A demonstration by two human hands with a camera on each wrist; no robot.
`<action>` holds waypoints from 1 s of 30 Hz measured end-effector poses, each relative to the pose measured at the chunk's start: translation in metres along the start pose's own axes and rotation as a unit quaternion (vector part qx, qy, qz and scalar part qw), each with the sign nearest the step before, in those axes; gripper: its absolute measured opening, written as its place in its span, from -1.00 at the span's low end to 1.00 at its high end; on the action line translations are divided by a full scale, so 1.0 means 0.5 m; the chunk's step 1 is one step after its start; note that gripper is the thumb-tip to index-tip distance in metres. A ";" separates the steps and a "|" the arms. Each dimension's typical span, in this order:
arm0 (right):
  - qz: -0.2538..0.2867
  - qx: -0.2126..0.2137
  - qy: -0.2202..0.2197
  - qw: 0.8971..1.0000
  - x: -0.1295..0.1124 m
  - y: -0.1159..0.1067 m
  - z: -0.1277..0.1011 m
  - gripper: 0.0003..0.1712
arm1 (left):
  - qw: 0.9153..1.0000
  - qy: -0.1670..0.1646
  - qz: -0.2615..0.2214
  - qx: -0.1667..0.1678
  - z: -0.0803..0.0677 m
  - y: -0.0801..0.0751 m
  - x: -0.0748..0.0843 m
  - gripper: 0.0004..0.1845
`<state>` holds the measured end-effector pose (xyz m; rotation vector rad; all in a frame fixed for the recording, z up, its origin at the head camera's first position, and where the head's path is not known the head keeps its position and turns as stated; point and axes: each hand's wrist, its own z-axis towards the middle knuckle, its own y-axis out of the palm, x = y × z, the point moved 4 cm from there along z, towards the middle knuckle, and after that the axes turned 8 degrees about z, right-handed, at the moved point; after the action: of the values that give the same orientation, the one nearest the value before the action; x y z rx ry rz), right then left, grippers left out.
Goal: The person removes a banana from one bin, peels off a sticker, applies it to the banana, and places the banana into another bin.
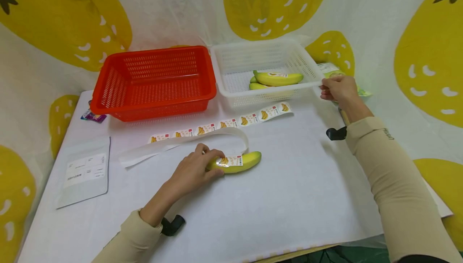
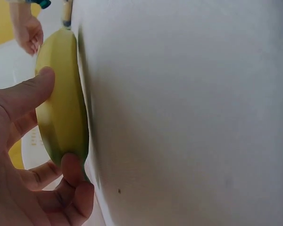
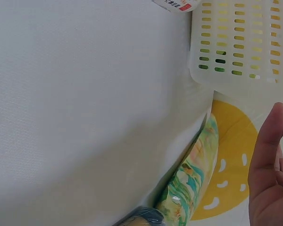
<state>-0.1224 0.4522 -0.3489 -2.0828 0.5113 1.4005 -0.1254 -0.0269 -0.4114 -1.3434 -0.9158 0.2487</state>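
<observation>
My left hand (image 1: 197, 169) holds a yellow banana (image 1: 249, 161) near its left end, just above the table. A white label (image 1: 231, 161) printed with bananas lies along the banana's top. In the left wrist view, the thumb presses one side of the banana (image 2: 63, 103) and the fingers curl round its stem end. My right hand (image 1: 340, 89) is at the near right corner of a white basket (image 1: 265, 94), its fingertips pinching the rim. Several bananas (image 1: 278, 79), one with a label, lie in that basket. In the right wrist view, the fingertips are partly cut off.
Left of the white basket stands a red basket (image 1: 159, 109). A curling strip of banana labels (image 1: 206, 129) lies before both. At left are a silvery pouch (image 1: 87, 174) and a small purple packet (image 1: 93, 116). A green-patterned packet (image 3: 186, 179) lies beyond the right hand.
</observation>
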 end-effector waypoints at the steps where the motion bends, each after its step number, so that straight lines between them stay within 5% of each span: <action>1: 0.001 0.001 0.002 1.000 -0.001 -0.001 0.001 -0.62 | 1.000 -0.002 -0.006 -0.002 0.002 -0.002 0.000 -0.57; 10: 0.019 -0.005 -0.003 1.000 0.000 -0.007 0.008 -0.72 | 0.995 -0.015 -0.094 -0.008 0.010 -0.028 -0.001 -0.60; 17: 0.027 -0.018 0.009 0.999 0.010 -0.016 0.008 -0.70 | 0.996 0.000 -0.093 0.014 0.025 -0.122 0.026 -0.54; 24: 0.005 -0.022 -0.027 0.999 0.014 -0.041 0.014 -0.68 | 0.996 0.022 -0.083 0.033 0.165 -0.245 0.080 -0.50; 27: -0.001 -0.025 -0.055 0.998 0.016 -0.034 0.017 -0.65 | 0.996 0.033 -0.080 0.028 0.253 -0.263 0.106 -0.53; 30: -0.007 -0.029 -0.063 0.998 0.024 -0.024 0.016 -0.61 | 0.996 0.045 -0.074 0.008 0.347 -0.250 0.137 -0.56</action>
<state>-0.1164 0.4668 -0.3593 -2.0227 0.4083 1.5453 -0.2429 0.1098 -0.2779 -1.2547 -0.9298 0.0803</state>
